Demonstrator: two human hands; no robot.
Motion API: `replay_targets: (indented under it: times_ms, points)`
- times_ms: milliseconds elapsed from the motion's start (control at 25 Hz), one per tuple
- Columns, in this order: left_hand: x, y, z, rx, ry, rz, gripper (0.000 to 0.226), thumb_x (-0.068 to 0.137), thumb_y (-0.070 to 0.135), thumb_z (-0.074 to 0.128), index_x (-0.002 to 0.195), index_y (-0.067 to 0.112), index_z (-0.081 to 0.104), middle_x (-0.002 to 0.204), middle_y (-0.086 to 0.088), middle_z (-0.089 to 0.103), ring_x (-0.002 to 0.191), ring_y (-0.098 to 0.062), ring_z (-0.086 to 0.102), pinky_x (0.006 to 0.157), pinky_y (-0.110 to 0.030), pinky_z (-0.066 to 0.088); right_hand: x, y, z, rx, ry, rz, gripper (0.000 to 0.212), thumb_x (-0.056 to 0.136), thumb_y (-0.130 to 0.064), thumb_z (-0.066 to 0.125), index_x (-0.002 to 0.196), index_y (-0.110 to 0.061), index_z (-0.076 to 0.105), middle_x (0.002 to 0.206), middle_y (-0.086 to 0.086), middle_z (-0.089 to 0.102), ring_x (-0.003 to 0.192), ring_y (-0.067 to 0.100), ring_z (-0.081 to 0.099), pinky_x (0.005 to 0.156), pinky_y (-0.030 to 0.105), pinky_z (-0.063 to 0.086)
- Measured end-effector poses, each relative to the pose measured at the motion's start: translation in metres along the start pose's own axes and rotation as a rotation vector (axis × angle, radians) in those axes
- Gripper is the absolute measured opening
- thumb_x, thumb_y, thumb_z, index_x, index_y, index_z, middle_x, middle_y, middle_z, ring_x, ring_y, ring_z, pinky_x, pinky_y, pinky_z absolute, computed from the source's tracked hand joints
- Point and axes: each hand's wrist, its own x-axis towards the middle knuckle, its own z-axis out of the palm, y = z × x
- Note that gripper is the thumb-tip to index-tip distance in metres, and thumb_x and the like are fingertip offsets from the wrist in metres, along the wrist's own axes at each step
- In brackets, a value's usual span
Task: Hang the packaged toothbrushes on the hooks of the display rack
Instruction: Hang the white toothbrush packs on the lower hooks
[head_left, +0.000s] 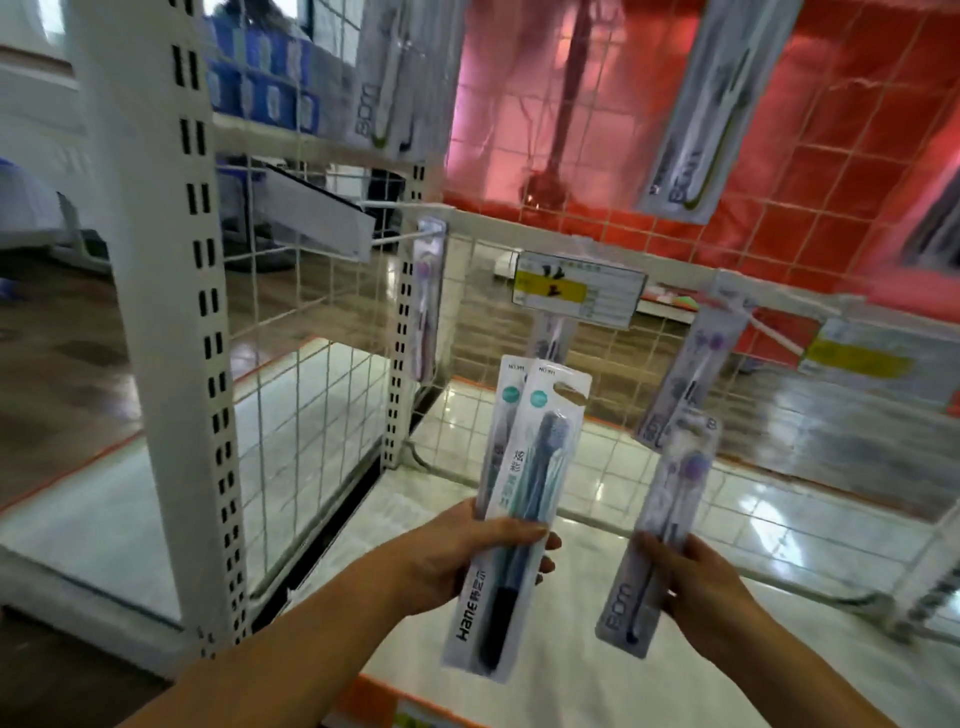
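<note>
Blue toothbrush packs (524, 483) | left hand (457, 561) | near-upright, heads up

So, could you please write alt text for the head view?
The left hand grips two Hane toothbrush packs and the right hand holds a purple toothbrush pack before a white wire display rack where similar packs hang.

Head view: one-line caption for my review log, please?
Left hand holds two Hane packs, right hand one BDM pack, before a wire rack with packs hanging.
</note>
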Motion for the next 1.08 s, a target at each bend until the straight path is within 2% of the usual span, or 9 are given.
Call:
replay_targets:
  times_ms: [160,360,560,680,760,800,920,1000,1080]
  points:
    - [0.007,-0.003,-0.010,-0.021,-0.025,-0.006,0.036,0.067,0.015,0.069,0.101,0.008,0.060,0.081,-0.008,0.072,0.071,-0.019,0.068,0.068,-0.030,0.055,0.010,-0.013,0.005,0.050,0.030,-0.028,0.017,0.090,-0.009,0.056,0.106,-0.007,0.052,0.091,0.008,0.060,0.082,0.023,0.056,0.073,0.040,0.046]
    - [0.028,-0.004,-0.010,-0.044,-0.048,-0.032,0.037,0.064,0.009,0.075,0.098,0.003,0.062,0.080,-0.014,0.072,0.068,-0.023,0.069,0.064,-0.032,0.058,0.028,-0.045,-0.009,0.123,0.092,-0.142,0.020,0.092,-0.007,0.051,0.112,-0.009,0.051,0.089,0.006,0.060,0.080,0.021,0.056,0.068,0.035,0.046]
    - [0.050,-0.004,-0.007,-0.039,-0.039,-0.049,0.037,0.067,0.009,0.072,0.102,0.002,0.061,0.083,-0.015,0.072,0.072,-0.025,0.069,0.072,-0.035,0.058,0.048,-0.068,-0.021,0.080,0.111,-0.242,0.020,0.093,-0.007,0.051,0.112,-0.008,0.051,0.096,0.005,0.059,0.084,0.018,0.056,0.071,0.033,0.047]
    - [0.060,-0.010,-0.004,-0.053,-0.040,-0.060,0.059,0.051,0.017,0.089,0.101,0.000,0.062,0.084,-0.018,0.072,0.071,-0.027,0.069,0.067,-0.035,0.059,0.056,-0.075,-0.026,0.051,0.095,-0.279,0.020,0.092,-0.006,0.050,0.112,-0.010,0.051,0.101,0.005,0.060,0.088,0.016,0.057,0.086,0.040,0.045]
    - [0.065,-0.014,-0.003,-0.054,-0.047,-0.078,0.081,0.030,0.020,0.095,0.101,-0.002,0.062,0.084,-0.020,0.071,0.070,-0.029,0.069,0.063,-0.035,0.058,0.062,-0.081,-0.028,0.054,0.054,-0.293,0.023,0.092,-0.004,0.050,0.113,-0.012,0.050,0.101,0.002,0.061,0.090,0.015,0.058,0.089,0.041,0.044]
    - [0.067,-0.016,-0.003,-0.054,-0.056,-0.084,0.084,0.029,0.019,0.095,0.102,-0.002,0.061,0.084,-0.020,0.071,0.070,-0.029,0.068,0.062,-0.035,0.057,0.064,-0.083,-0.030,0.039,0.026,-0.302,0.023,0.092,-0.003,0.050,0.113,-0.012,0.051,0.102,0.003,0.062,0.092,0.016,0.058,0.087,0.040,0.044]
    - [0.074,-0.015,0.001,-0.050,-0.055,-0.099,0.067,0.045,0.013,0.086,0.105,-0.002,0.059,0.083,-0.018,0.071,0.070,-0.028,0.069,0.063,-0.035,0.058,0.074,-0.090,-0.032,-0.078,-0.046,-0.315,0.024,0.090,-0.004,0.054,0.112,-0.012,0.052,0.107,0.007,0.063,0.095,0.021,0.061,0.082,0.038,0.050]
    - [0.079,-0.013,0.002,-0.039,-0.048,-0.104,0.068,0.043,0.015,0.087,0.103,-0.001,0.060,0.084,-0.018,0.071,0.071,-0.028,0.069,0.065,-0.036,0.058,0.085,-0.091,-0.033,-0.122,-0.063,-0.297,0.030,0.089,-0.006,0.056,0.118,-0.009,0.051,0.113,0.011,0.063,0.101,0.027,0.061,0.085,0.044,0.051]
    - [0.082,-0.010,0.004,-0.023,-0.044,-0.099,0.061,0.051,0.015,0.084,0.104,-0.001,0.060,0.086,-0.017,0.071,0.074,-0.027,0.069,0.068,-0.036,0.058,0.095,-0.092,-0.033,-0.133,-0.055,-0.279,0.032,0.089,-0.007,0.056,0.121,-0.006,0.050,0.117,0.015,0.062,0.105,0.031,0.061,0.090,0.048,0.050]
